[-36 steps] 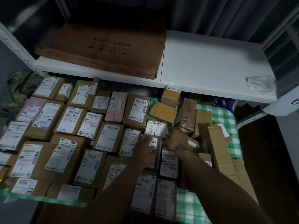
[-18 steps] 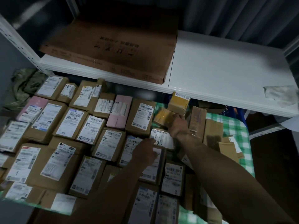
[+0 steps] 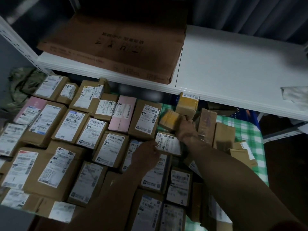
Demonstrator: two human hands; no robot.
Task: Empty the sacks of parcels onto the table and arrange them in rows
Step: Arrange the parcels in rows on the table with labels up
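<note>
Several brown cardboard parcels with white labels lie in rows on the table with a green checked cloth (image 3: 250, 130). My right hand (image 3: 185, 126) reaches to the back and grips a small yellow taped parcel (image 3: 169, 118) beside another yellow parcel (image 3: 187, 104). My left hand (image 3: 145, 155) rests with curled fingers on the edge of a small labelled parcel (image 3: 168, 144) in the middle. A pink parcel (image 3: 122, 114) lies in the back row. Loose unsorted boxes (image 3: 223, 137) stand on edge to the right.
A white shelf (image 3: 233, 67) hangs low over the back of the table, with a large flat carton (image 3: 116, 47) on it. A green sack (image 3: 21, 84) lies crumpled at the far left. A white cloth (image 3: 296, 95) sits on the shelf's right end.
My right hand went from the middle parcels to the back and took hold of the yellow parcel. My left hand stayed by the small labelled parcel. The view tilted slightly.
</note>
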